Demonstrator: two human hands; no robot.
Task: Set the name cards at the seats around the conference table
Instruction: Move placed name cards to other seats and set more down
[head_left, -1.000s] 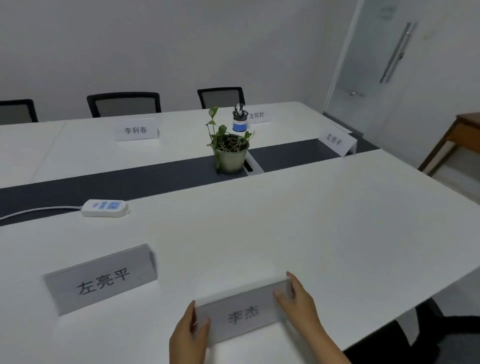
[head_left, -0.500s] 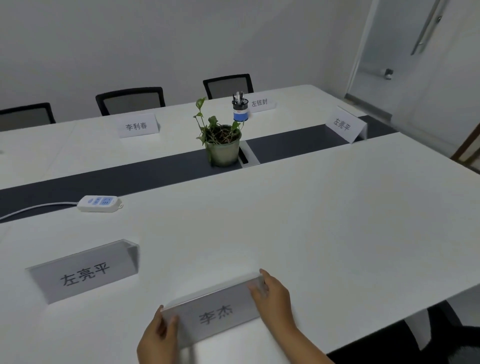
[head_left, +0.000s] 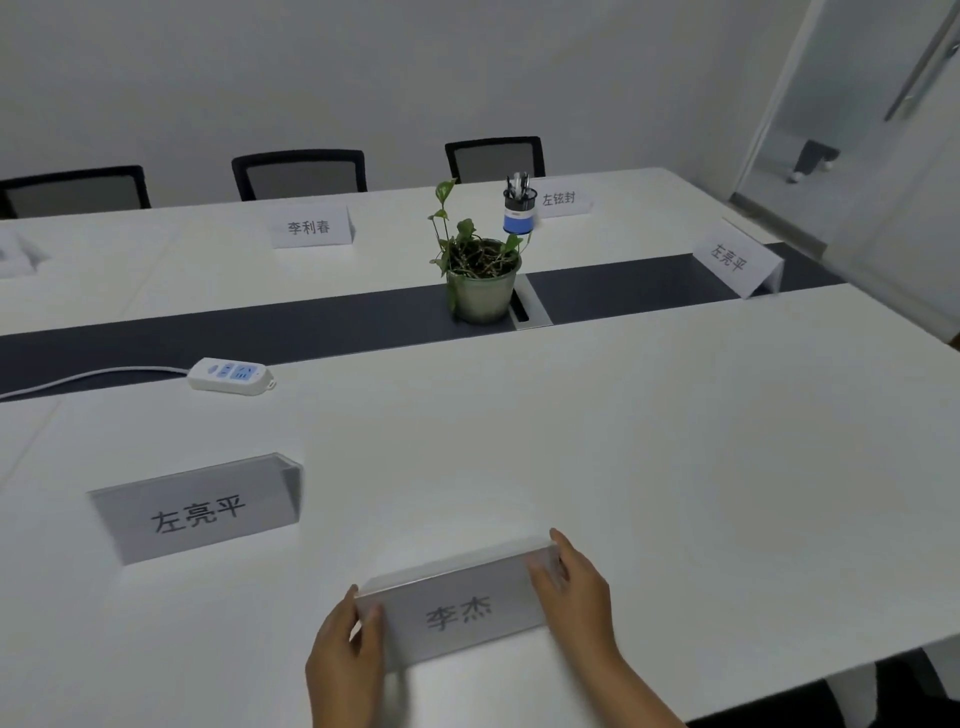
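A tent-shaped name card (head_left: 460, 608) reading 李杰 stands on the white conference table (head_left: 649, 441) near its front edge. My left hand (head_left: 345, 657) grips the card's left end and my right hand (head_left: 576, 592) grips its right end. A second name card (head_left: 200, 506) reading 左亮平 stands to the left of it. Across the table stand a card (head_left: 310, 227) reading 李利春 and a card (head_left: 561, 199) reading 左铉封. Another 左亮平 card (head_left: 735, 258) stands at the far right on the dark centre strip.
A potted plant (head_left: 480, 270) sits mid-table on the dark strip beside a cable hatch (head_left: 530, 309). Behind it stands a pen holder (head_left: 519, 210). A white power strip (head_left: 231, 375) with its cord lies at left. Three black chairs (head_left: 300, 174) line the far side. A glass door (head_left: 857, 130) is at right.
Only the view has shifted a little; both hands keep hold of the 李杰 card on the table near the front edge, and nothing else on the table has moved.
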